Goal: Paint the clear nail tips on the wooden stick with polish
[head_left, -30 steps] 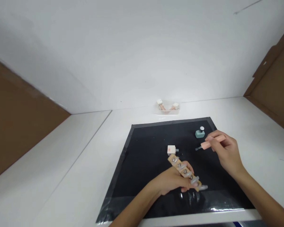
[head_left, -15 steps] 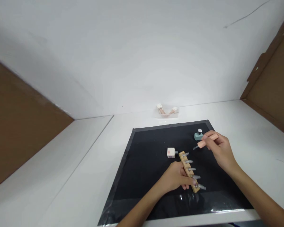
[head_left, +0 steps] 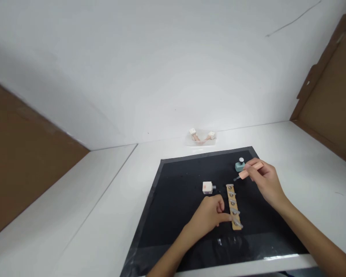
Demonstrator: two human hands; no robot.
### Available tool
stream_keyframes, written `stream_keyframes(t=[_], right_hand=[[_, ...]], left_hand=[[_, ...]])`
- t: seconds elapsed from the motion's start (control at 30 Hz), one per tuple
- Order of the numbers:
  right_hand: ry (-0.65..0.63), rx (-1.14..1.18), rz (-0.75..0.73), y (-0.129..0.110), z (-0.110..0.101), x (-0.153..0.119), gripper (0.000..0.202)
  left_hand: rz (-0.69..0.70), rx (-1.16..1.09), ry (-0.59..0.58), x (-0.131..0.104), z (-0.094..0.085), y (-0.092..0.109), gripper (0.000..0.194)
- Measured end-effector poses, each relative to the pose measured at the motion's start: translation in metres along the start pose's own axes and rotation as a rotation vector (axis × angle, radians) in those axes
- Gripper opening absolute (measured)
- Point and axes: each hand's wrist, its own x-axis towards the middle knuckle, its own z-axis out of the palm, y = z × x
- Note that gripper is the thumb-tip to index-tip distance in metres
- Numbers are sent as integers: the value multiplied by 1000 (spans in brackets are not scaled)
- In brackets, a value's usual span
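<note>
My right hand (head_left: 265, 181) pinches a nail polish brush (head_left: 250, 170) by its peach-coloured cap, its dark bristles pointing down and left over the mat. On the black mat (head_left: 175, 215) lies a narrow wooden nail-tip stand (head_left: 233, 207) bearing several clear nail tips. My left hand (head_left: 209, 213) is at the stand's left side, thumb stretched out to its near end and the other fingers loosely curled, apart from the wood. Left of the stand's far end, a white nail polish bottle (head_left: 207, 187) lies on its side, its neck uncapped and pointing right.
A small teal bottle (head_left: 240, 166) with a round pale top stands beyond my right hand. Behind the mat, a clear plastic tray (head_left: 201, 141) holds white bottles with peach caps. Brown cardboard panels (head_left: 328, 88) flank the white table at both sides.
My left hand has loosened from the wooden stand, which has turned from slanted to nearly straight and now lies with the nail tips facing up. The brush stays in my right hand.
</note>
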Motion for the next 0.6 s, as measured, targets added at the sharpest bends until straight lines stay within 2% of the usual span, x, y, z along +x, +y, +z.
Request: stream_keyframes(t=[0.1, 0.13, 0.2, 0.3, 0.37, 0.43, 0.47, 0.6], right_hand=[[8, -6, 7, 0, -1, 1, 27], [9, -9, 11, 1, -1, 2, 26], [7, -16, 20, 3, -1, 2, 24], [-8, -24, 28, 6, -1, 3, 24], [-26, -28, 34, 8, 1, 3, 26], [-46, -33, 41, 9, 2, 4, 27], [-56, -35, 44, 10, 3, 4, 27], [-83, -43, 56, 10, 3, 4, 25]], left_hand=[[-44, 11, -45, -5, -22, 2, 28], [-12, 14, -25, -7, -30, 3, 27], [95, 12, 103, -8, -42, 5, 25], [237, 187, 421, -4, -50, 3, 15], [304, 272, 547, 0, -50, -2, 29], [311, 291, 537, 5, -48, -8, 45], [303, 287, 506, 7, -48, -10, 47], [307, 203, 416, 11, -46, -11, 25]])
